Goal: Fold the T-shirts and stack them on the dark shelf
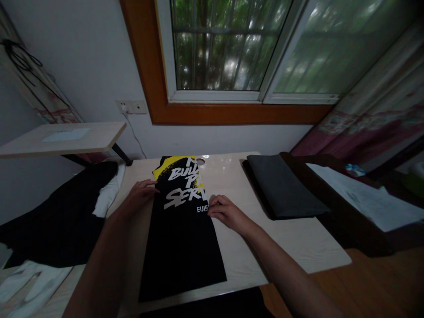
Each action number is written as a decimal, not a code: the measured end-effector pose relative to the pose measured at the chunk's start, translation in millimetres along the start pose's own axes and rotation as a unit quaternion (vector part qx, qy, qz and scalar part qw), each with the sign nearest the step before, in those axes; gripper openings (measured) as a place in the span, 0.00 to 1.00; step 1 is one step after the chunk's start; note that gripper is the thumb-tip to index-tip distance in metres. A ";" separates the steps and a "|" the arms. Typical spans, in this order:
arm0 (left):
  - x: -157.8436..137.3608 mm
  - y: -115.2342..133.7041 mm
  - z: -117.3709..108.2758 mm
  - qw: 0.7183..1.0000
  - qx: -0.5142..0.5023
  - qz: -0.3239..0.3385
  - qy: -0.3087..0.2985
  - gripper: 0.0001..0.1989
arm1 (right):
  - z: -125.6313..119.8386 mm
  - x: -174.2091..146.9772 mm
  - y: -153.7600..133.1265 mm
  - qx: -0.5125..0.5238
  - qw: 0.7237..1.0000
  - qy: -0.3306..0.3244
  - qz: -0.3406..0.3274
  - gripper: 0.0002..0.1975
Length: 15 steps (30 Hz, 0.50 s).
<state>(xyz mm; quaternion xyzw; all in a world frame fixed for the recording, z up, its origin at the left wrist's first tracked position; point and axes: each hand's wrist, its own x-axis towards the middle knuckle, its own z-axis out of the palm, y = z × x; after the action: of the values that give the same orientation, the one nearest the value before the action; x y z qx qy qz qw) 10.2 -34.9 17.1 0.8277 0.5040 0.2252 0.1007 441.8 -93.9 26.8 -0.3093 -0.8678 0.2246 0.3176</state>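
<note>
A black T-shirt [185, 247] lies flat on the table, folded into a long narrow shape. Its upper part carries yellow patches and white and grey lettering; the right fold cuts the words off. My left hand [142, 194] rests at the shirt's upper left edge, fingers stretched out and fingertips touching the cloth. At the right edge, beside the small white letters, my right hand [225, 213] has its fingers bent together and pinches the fabric.
The pale wooden table [291, 243] bears a folded dark grey garment [285, 185] on the right. Black clothing [59, 212] and white cloth [36, 282] are heaped at left, below a small raised shelf [82, 137]. A window [228, 48] is ahead; a cable [135, 134] hangs from the socket.
</note>
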 end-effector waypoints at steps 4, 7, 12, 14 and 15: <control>-2.6 4.2 -3.4 1.000 -0.020 0.005 0.007 0.12 | -1.1 0.5 -0.6 0.010 1.000 -0.013 0.005 0.08; -5.3 10.9 -9.1 1.000 -0.026 0.001 -0.001 0.11 | -7.6 1.6 -4.7 0.033 0.998 -0.057 0.000 0.08; -4.8 24.2 -16.2 0.999 -0.033 -0.005 -0.039 0.10 | -17.9 4.4 -9.3 0.034 0.992 -0.122 -0.006 0.09; -3.6 28.9 -17.4 0.998 -0.036 -0.003 -0.043 0.10 | -19.3 5.0 -9.0 0.034 0.991 -0.131 -0.003 0.08; -3.1 30.7 -17.8 0.998 -0.039 -0.002 -0.042 0.11 | -19.6 5.0 -9.1 0.037 0.990 -0.134 -0.002 0.08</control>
<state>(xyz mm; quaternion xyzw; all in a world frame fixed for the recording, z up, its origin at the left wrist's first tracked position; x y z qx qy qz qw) 24.8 -53.2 43.9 0.8311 0.4916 0.2092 0.1544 448.7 -93.1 47.8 -0.2629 -0.8941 0.2958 0.2099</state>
